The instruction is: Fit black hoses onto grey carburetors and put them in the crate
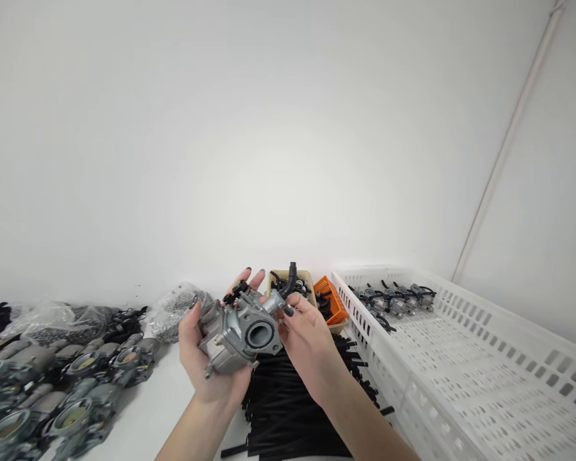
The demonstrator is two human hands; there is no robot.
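A grey metal carburetor [233, 342] rests in the palm of my left hand [218, 387], its round bore facing me. The left fingers curl up behind it and the thumb lies along its left side. My right hand [314, 349] pinches the carburetor's metal neck on the right, its fingertips partly hidden behind. From that neck a bent black rubber tube [291, 280] points upward. Small black fittings [235, 292] sit on the carburetor's top. Below both hands lies a pile of black hoses [288, 416].
Several more carburetors [72, 419] stand on the white table at left, near plastic bags of small parts [175, 310]. A beige bin [307, 276] and an orange basket [335, 299] hold parts by the wall. In the large white crate [499, 378] at right sit several finished-looking carburetors [398, 299].
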